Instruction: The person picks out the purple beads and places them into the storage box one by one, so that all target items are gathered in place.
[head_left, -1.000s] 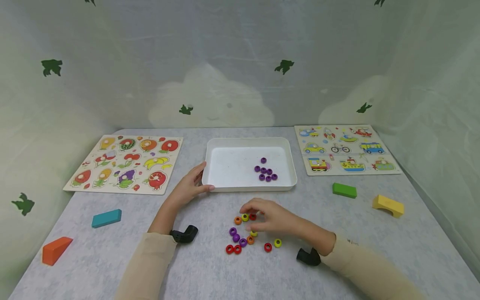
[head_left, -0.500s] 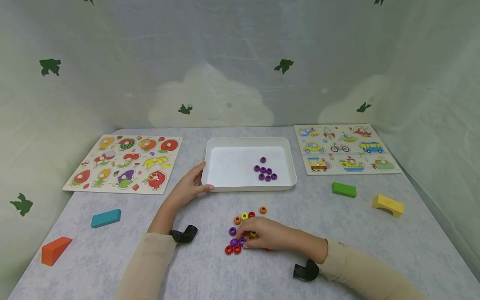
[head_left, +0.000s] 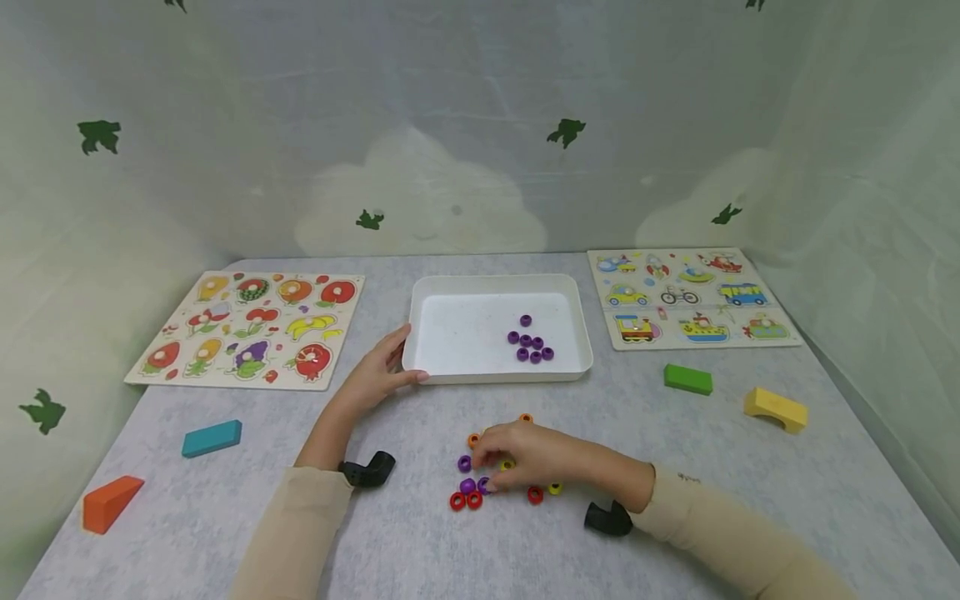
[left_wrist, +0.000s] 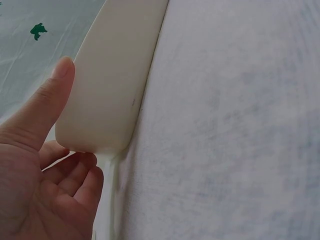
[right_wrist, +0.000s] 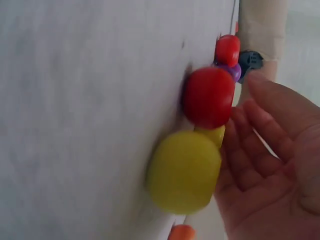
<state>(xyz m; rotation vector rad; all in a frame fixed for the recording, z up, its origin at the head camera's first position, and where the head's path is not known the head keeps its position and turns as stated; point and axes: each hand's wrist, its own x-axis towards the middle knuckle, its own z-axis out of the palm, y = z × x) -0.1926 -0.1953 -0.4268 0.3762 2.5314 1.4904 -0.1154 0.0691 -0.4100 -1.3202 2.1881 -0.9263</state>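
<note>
In the head view my left hand (head_left: pixel 375 371) grips the near left corner of a white tray (head_left: pixel 498 377). The left wrist view has the thumb on the tray's front wall (left_wrist: pixel 112 75) and the fingers curled at its side. Several purple beads (head_left: pixel 526 340) lie in the tray's right half. My right hand (head_left: pixel 528 454) is low over loose beads on the table, fingers loosely bent, thumb tip at a purple bead (head_left: pixel 483 487); nothing shows gripped. Around it are red beads (head_left: pixel 475 500), an orange bead (head_left: pixel 527 418), a yellow bead (right_wrist: pixel 185 172) and more purple ones, some partly hidden.
A fruit puzzle board (head_left: pixel 247 329) lies at the back left, a vehicle puzzle board (head_left: pixel 690 300) at the back right. Blocks stand at the sides: teal (head_left: pixel 212 438), orange (head_left: pixel 109 503), green (head_left: pixel 687 379), yellow (head_left: pixel 776 408). A white curtain (head_left: pixel 450 125) hangs behind the table.
My right hand has come down and left toward the purple beads, then shifted back slightly. One purple bead has slid a little toward the red ones. My left hand stays at the tray.
</note>
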